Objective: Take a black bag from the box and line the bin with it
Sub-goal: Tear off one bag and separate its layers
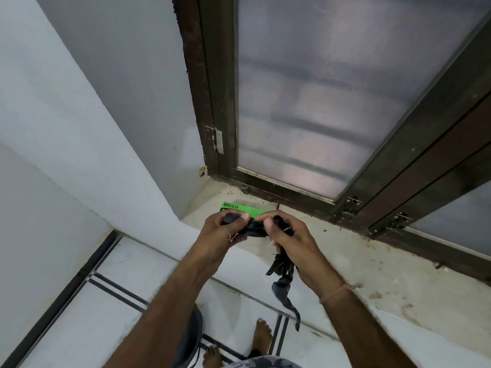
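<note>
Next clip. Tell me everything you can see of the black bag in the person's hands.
The black bag is thin, dark plastic, still bunched and twisted, not opened out. A wad of it stretches between the left hand and the right hand, each with a closed grip on it. A crumpled tail hangs below the right hand, ending in a narrow strip. It is held over the sill, in front of the green box.

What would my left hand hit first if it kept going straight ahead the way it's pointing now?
Most likely the green box on the sill, which lies just beyond the left hand gripping the black bag. Depth is hard to judge; the hand may pass above the box and reach the window frame instead.
</note>
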Tool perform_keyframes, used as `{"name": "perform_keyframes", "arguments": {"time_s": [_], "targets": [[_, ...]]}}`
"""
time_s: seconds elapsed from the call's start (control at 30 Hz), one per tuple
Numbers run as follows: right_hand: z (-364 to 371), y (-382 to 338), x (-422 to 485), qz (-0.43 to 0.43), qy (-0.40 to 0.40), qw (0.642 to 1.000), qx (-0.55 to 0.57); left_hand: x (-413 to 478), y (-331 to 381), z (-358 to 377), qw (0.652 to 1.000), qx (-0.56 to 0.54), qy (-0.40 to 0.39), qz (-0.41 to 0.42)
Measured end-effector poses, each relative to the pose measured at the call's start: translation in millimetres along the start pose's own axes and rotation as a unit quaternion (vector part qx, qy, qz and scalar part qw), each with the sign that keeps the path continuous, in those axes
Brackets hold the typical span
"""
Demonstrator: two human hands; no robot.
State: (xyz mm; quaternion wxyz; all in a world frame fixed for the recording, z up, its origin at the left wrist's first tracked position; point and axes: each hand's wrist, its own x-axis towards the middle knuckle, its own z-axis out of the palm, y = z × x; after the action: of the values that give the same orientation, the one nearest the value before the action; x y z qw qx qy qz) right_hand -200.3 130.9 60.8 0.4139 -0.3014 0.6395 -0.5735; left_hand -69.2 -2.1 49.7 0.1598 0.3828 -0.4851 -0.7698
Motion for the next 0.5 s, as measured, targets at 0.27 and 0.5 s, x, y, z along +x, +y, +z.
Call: {"name": "perform_keyframes", "arguments": {"time_s": [0.27, 0.5], "targets": [[-6, 14, 20, 0.050, 0.045, 0.995, 0.070, 10, -13, 9, 0.995, 0.080, 0.004, 0.066], [-18, 25, 22, 0.089, 0.007, 0.989, 0.117, 13, -17, 19, 0.981, 0.125, 0.086, 0.118]]}}
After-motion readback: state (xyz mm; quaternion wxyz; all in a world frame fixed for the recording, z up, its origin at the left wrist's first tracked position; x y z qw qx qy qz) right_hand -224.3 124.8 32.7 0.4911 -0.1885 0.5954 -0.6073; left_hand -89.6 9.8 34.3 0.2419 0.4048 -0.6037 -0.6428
